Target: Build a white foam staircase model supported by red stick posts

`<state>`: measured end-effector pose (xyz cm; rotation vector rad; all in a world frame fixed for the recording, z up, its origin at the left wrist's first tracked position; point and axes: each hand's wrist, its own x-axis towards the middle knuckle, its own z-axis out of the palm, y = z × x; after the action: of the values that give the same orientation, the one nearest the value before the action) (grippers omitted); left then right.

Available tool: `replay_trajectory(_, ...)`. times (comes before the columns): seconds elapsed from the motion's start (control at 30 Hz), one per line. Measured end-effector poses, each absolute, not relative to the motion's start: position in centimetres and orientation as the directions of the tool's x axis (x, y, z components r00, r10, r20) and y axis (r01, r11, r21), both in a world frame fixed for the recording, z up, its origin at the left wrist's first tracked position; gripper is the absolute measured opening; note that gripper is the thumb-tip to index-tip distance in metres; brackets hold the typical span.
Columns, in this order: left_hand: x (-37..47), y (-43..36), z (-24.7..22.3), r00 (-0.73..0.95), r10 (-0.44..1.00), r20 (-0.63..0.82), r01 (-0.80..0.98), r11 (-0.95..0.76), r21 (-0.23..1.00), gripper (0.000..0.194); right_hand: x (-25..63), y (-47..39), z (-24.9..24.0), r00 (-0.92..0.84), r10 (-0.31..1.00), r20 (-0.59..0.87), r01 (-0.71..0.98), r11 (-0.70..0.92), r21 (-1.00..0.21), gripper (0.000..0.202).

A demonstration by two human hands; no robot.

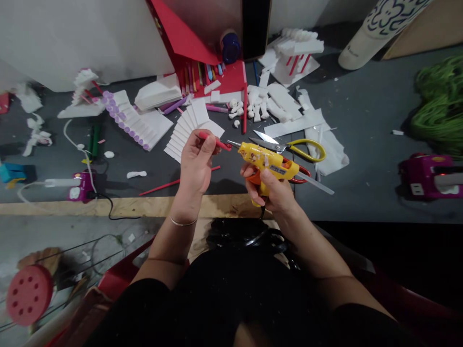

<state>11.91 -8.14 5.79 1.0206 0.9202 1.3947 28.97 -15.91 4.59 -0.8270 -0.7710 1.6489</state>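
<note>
Between the fingers of my left hand [198, 156] is a short red stick [216, 140], pinched and pointing right. My right hand [269, 188] is wrapped round a yellow glue gun [267, 158], with a clear glue stick [316, 183] jutting out of its back. The gun's metal nozzle is right at the end of the red stick; whether they touch I cannot tell. Scissors with yellow handles [307, 148] lie just behind the gun. Beneath my left hand a thin red stick [162, 187] rests on the grey table [224, 188].
Several white strips [183, 130] fan out behind my left hand. White figure pieces [257, 102] lie at the back. Small white models with red posts [298, 62] stand at the back right and left. Purple devices [81, 187] sit at both sides; green cord [441, 103] is piled far right.
</note>
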Motion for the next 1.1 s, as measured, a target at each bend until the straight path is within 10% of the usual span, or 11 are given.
replay_trajectory(0.87,12.0,-8.3,6.5,-0.054,0.998,-0.03,-0.338,0.01,0.941,0.039,29.5,-17.1,3.0,-0.348,0.929,-0.124,-0.397,-0.266,-0.878,0.052)
replay_trajectory(1.1,11.4,-8.5,6.8,0.013,0.998,0.067,-0.316,-0.059,0.947,0.046,29.7,-15.9,4.1,-0.262,0.965,0.017,-0.581,-0.144,-0.801,0.047)
